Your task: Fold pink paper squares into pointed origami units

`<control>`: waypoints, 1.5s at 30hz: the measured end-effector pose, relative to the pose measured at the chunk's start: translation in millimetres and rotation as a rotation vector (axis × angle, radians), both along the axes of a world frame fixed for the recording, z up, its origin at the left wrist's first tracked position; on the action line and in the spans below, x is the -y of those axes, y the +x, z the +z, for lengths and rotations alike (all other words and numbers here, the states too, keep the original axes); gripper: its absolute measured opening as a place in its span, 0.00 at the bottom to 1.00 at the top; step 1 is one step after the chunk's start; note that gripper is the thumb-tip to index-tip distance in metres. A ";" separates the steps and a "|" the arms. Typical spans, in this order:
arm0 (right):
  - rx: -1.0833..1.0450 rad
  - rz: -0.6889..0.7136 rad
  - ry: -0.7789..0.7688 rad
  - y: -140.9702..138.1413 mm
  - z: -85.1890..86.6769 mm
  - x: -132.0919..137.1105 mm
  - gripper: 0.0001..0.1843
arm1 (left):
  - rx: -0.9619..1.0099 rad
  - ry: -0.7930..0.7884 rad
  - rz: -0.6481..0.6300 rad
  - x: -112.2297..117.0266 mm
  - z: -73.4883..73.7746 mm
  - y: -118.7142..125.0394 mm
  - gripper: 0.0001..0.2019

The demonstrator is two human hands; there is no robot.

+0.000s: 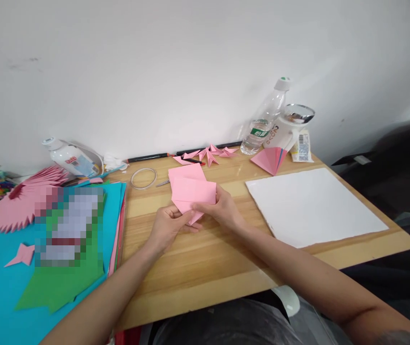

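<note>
A clear, green-labelled bottle (pixel 260 130) stands beside a white mug (pixel 281 135).

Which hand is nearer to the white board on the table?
The right. The right hand is to the left of the white board, apart from it, holding the folded pink paper; the left hand is farther left, at the paper's lower left.
</note>
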State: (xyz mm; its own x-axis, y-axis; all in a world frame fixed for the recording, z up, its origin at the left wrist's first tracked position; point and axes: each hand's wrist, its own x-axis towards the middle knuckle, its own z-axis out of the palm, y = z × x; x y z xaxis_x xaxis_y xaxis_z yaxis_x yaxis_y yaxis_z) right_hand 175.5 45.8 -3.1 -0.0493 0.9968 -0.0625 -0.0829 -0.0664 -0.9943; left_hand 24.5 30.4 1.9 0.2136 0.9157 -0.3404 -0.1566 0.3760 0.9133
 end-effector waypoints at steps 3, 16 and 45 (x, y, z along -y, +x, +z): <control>0.027 -0.033 -0.007 0.7 2.0 0.6 0.27 | 0.000 0.021 -0.028 1.4 -1.2 -1.0 0.15; 0.010 -0.035 -0.040 6.7 8.1 -3.1 0.25 | 0.053 -0.064 -0.189 0.7 3.0 -3.0 0.14; -0.202 0.046 -0.160 -1.2 6.2 2.6 0.24 | 0.088 -0.040 -0.155 7.7 -1.7 4.6 0.18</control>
State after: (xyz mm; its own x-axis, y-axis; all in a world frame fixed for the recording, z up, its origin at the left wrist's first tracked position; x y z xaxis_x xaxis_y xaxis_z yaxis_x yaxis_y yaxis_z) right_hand 174.3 43.1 3.1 -0.1214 0.9716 -0.2032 -0.2721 -0.2295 -0.9345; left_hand 29.1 22.8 0.3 0.3817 0.8554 -0.3501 -0.1724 0.4380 0.8823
